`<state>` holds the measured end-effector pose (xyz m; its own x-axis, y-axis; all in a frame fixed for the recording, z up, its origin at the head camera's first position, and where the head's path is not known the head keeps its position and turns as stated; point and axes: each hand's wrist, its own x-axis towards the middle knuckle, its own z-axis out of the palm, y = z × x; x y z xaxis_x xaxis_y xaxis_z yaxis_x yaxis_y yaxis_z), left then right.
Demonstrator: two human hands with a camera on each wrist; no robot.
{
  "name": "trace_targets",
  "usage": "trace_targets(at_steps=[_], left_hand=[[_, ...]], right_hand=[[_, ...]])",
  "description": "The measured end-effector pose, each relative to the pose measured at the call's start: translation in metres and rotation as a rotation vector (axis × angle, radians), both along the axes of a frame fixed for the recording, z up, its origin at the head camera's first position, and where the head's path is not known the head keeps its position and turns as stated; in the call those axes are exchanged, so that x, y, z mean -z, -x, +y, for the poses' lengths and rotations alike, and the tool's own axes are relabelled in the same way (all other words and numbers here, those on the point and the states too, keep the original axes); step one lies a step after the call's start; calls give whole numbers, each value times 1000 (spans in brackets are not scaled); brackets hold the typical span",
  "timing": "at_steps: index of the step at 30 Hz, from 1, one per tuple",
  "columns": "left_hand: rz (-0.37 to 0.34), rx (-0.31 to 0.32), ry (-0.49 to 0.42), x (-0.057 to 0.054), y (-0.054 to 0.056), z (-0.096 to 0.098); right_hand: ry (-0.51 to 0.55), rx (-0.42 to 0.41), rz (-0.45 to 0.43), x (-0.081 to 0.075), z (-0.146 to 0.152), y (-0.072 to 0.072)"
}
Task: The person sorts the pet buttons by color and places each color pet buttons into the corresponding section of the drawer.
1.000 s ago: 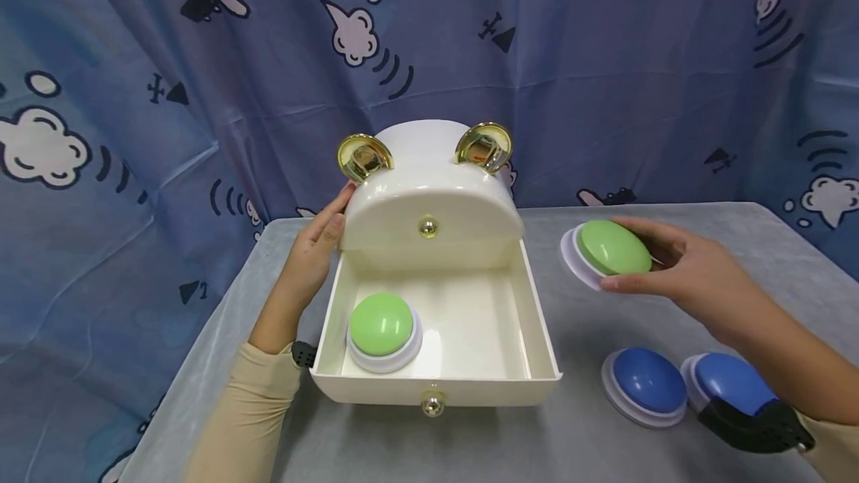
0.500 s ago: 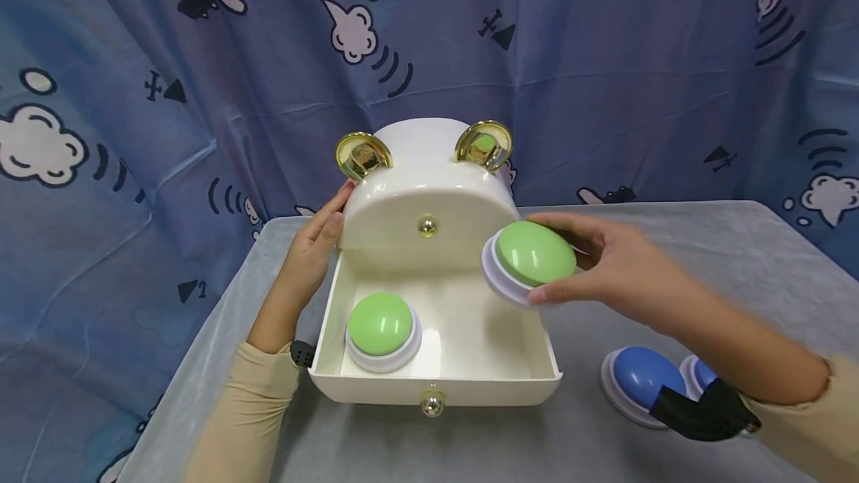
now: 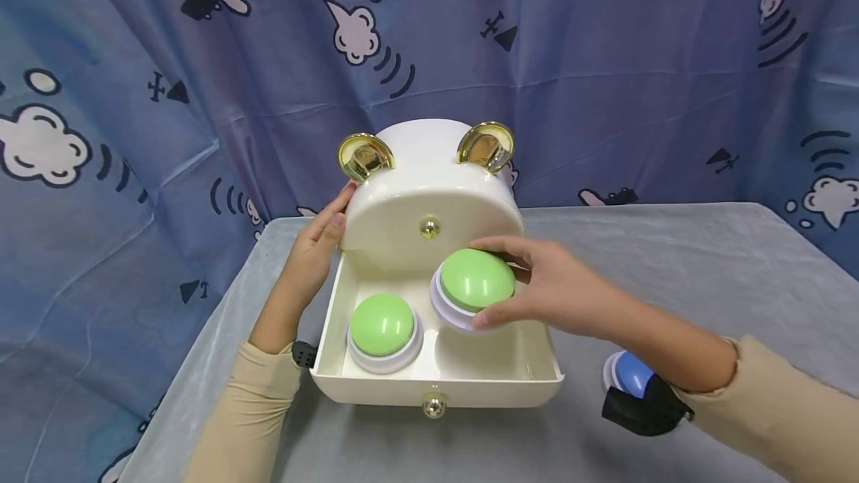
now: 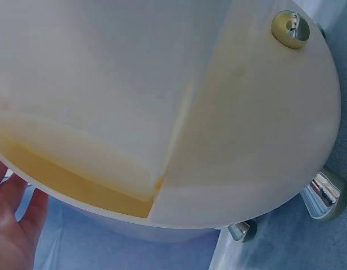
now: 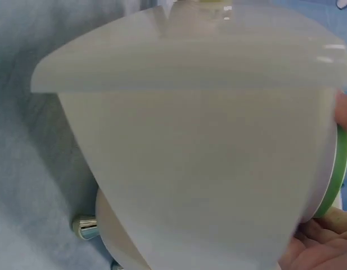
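Over the pulled-out white drawer (image 3: 362, 392), my right hand (image 3: 553, 285) holds a green dome button (image 3: 476, 278) by its white base, tilted and raised off the drawer floor. The thumb is at the near side and the fingers at the far side. A second green dome button (image 3: 381, 325) sits in the drawer's left part. My left hand (image 3: 312, 256) rests against the left side of the white box (image 3: 429, 159) with gold ears, its fingers fairly straight. In the right wrist view, the drawer's outside hides most of the held button (image 5: 337, 174).
A blue dome button (image 3: 632, 373) on the grey table (image 3: 644, 244) shows partly behind the black right wrist strap (image 3: 644, 412). Gold knobs stick out from the drawer front and the box front. A blue patterned curtain (image 3: 604, 95) hangs behind the table.
My right hand has carried the green dome button leftward from beside the box to over the drawer, then lower. The right forearm now covers more of the blue buttons. The left hand stays in place.
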<state>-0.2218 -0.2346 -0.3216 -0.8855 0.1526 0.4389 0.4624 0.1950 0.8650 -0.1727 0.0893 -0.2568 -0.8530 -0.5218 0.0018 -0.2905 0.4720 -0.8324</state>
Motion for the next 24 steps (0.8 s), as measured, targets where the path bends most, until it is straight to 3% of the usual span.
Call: trace_targets(at_steps=[4, 13, 24], left_hand=[[-4, -3, 11, 0, 0, 0], [-12, -2, 15, 0, -1, 0], [-18, 2, 9, -1, 0, 0]], right_hand=[[-31, -23, 38, 4, -8, 2], [-205, -86, 255, 13, -25, 13], [-292, -158, 330, 17, -35, 15]])
